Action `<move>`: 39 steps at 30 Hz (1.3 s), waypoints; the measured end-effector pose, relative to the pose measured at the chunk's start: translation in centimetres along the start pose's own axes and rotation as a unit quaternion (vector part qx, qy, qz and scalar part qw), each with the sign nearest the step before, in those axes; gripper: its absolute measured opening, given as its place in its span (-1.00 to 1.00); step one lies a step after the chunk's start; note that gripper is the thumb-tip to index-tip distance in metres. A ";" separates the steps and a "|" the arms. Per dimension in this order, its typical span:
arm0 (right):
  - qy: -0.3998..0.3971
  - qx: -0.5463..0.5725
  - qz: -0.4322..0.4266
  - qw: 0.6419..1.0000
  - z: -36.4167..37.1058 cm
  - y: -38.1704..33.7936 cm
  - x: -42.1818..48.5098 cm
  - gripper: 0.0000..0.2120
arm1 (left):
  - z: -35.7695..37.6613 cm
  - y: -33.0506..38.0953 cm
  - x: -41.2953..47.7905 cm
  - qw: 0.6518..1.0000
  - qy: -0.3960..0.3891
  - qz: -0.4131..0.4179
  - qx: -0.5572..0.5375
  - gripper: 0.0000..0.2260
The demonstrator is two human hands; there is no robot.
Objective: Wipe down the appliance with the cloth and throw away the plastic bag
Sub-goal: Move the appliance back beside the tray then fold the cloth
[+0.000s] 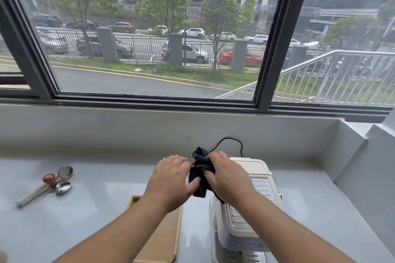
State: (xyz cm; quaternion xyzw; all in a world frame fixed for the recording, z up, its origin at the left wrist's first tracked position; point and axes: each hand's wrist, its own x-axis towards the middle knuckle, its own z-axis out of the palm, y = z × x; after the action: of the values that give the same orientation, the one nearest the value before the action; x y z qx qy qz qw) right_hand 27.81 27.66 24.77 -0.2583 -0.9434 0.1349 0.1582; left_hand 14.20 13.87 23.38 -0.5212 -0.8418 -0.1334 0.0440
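Observation:
A cream-white coffee machine [255,179] stands on the grey counter at the lower right, its black cord looping behind it. A dark, bunched cloth [199,170] hangs in the air just above the machine's left top edge. Both hands hold it: my left hand [171,179] pinches its left side with thumb and fingers, and my right hand [229,179] grips its right side over the machine's lid. No plastic bag is in view.
A wooden tray [166,239] lies left of the machine, partly under my left forearm. A coffee tamper with a wooden knob [49,178], a portafilter [64,172] and a spoon [63,188] lie at the left of the counter [96,209]. A large window runs along the back.

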 end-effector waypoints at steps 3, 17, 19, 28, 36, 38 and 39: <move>0.000 -0.005 -0.020 1.000 0.8 -1.8 1.3 -0.76 | -0.9 -2.0 -0.3 0.999 0.041 0.003 -0.001 -0.65; -0.001 -0.042 -0.087 0.995 2.8 -10.2 7.2 -0.70 | -4.6 -12.8 -0.7 0.990 0.073 -0.095 -0.073 -0.88; 0.012 -0.035 -0.074 0.997 2.8 -11.2 7.8 -0.73 | -4.8 -14.2 -0.8 0.990 0.061 -0.108 -0.071 -0.90; 0.002 0.129 0.031 0.991 3.1 -14.3 10.3 -0.49 | -5.3 -20.1 -0.7 0.981 0.035 -0.158 -0.111 -0.69; -0.148 0.479 0.131 0.855 2.0 -16.6 10.4 -0.49 | -5.5 -22.8 -1.0 0.966 -0.007 -0.184 -0.180 -0.42; -0.159 0.542 0.145 0.813 1.4 -17.0 10.5 -0.55 | -5.2 -23.4 -1.5 0.953 -0.001 -0.202 -0.227 -0.47; -0.161 0.566 0.152 0.794 1.2 -17.2 10.7 -0.51 | -5.1 -23.6 -1.7 0.941 0.000 -0.213 -0.261 -0.48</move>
State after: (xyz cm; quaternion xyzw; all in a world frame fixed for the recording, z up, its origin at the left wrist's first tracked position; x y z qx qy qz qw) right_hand 10.99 18.83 31.88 -0.2369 -0.6594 0.7065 0.0993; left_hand -6.37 1.05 23.64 -0.3225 -0.8688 -0.3551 -0.1228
